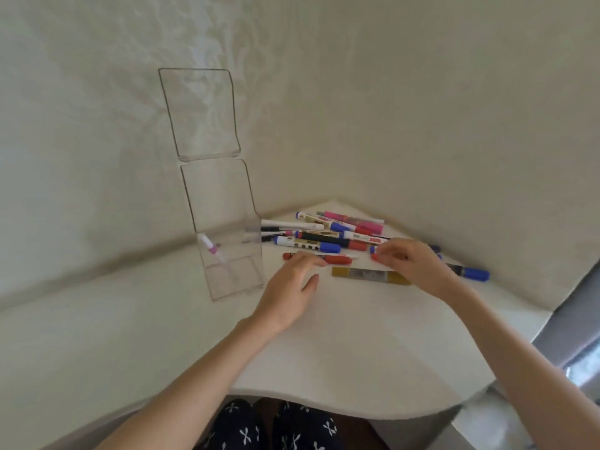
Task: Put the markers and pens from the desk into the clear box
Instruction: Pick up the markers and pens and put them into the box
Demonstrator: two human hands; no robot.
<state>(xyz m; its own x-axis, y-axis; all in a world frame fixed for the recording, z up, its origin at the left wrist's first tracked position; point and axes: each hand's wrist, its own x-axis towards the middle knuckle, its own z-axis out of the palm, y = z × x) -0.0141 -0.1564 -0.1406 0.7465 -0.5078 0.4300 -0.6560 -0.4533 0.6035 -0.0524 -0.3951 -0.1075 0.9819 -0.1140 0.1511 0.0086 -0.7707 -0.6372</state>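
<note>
A tall clear box (224,228) stands on the white desk (341,345) with its lid (199,112) swung up against the wall; one white and pink marker (210,247) leans inside. A heap of markers and pens (331,233) lies right of the box. My left hand (292,287) reaches to a red pen (336,259), fingertips touching it. My right hand (412,263) curls its fingers on a red-capped marker (375,256). A gold marker (370,276) lies between the hands, and a blue-capped marker (474,273) sticks out past my right wrist.
The desk fills a corner between two pale walls (422,108). Its curved front edge runs just above my knees (279,427). A grey surface (571,336) shows beyond the desk's right edge.
</note>
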